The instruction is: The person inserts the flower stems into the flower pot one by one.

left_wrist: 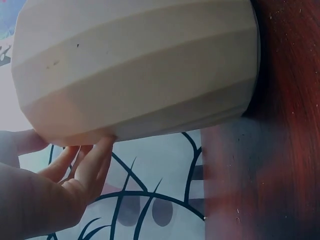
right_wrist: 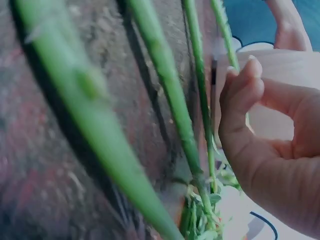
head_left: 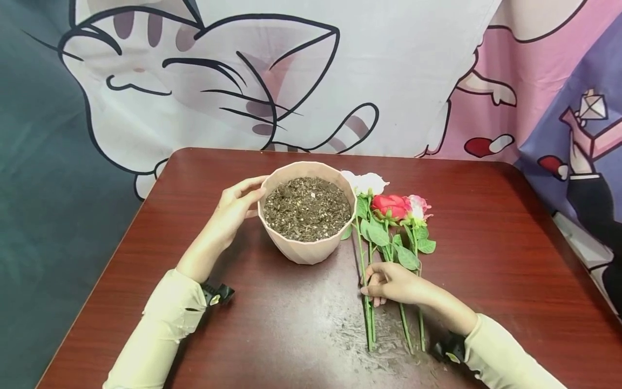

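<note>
A pale faceted flowerpot full of dark soil stands on the table. My left hand holds it by its left side, thumb at the rim; in the left wrist view fingertips press its outer wall. Right of the pot lie artificial roses: white ones, a red one and a pink one, stems toward me. My right hand pinches a white rose's green stem between thumb and forefinger. In the right wrist view other stems lie beside the hand.
The reddish-brown table has a dirt smear around the stem ends. Behind it hangs a cartoon cat backdrop. Dark wrist cameras sit at both cuffs.
</note>
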Demonstrator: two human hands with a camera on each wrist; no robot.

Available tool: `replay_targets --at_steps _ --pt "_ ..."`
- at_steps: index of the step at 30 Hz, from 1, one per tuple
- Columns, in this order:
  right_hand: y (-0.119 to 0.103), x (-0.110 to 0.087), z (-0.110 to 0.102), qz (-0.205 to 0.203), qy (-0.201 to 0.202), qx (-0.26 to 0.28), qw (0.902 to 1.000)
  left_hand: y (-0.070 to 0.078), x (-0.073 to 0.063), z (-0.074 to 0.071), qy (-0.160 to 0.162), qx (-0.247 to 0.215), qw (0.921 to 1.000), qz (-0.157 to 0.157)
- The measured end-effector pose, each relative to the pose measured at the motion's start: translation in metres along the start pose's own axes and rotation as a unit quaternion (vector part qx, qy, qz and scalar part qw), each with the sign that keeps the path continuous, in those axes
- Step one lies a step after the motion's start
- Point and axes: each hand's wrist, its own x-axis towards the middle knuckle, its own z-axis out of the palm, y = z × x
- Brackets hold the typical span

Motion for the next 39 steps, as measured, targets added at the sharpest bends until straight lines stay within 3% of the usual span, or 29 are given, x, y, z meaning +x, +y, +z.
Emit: replay_targets --at_steps 5,11,15,21,23,26,29,32,37,39 --pt "-0.010 -0.006 -0.006 -0.046 -0.006 0.004 0.9989 -0.003 0.000 -0.001 0.006 -0.007 0.9999 0.010" --pt "-0.030 -0.019 -0.025 -0.127 0.025 0.004 0.9916 -0.003 -0.001 -0.001 0.003 -0.015 0.9998 0.012" --pt "-0.048 -0.025 -0.043 -0.154 0.070 -0.004 0.9855 -0.003 -0.002 -0.002 -0.003 -0.027 0.9996 0.014" --pt "-0.080 -0.035 -0.071 -0.148 0.153 -0.056 0.9755 -0.002 -0.003 -0.001 -0.012 -0.025 0.9995 0.015" --pt "-0.090 -0.034 -0.082 -0.170 0.165 -0.042 0.9707 -0.002 -0.002 -0.001 -0.010 -0.016 0.9995 0.025" --pt "-0.104 -0.027 -0.100 -0.231 0.167 0.023 0.9584 -0.004 -0.001 0.000 0.001 0.016 0.9984 0.055" --pt "-0.116 -0.011 -0.115 -0.294 0.142 0.127 0.9366 -0.006 0.000 0.000 0.023 0.055 0.9946 0.085" --pt "-0.127 0.007 -0.124 -0.314 0.147 0.180 0.9206 -0.005 0.001 0.000 0.029 0.065 0.9930 0.094" --pt "-0.135 0.041 -0.123 -0.293 0.187 0.182 0.9198 -0.005 0.001 0.001 0.015 0.033 0.9972 0.066" --pt "-0.134 0.053 -0.118 -0.285 0.199 0.157 0.9243 -0.005 0.000 0.003 0.009 0.019 0.9982 0.057"
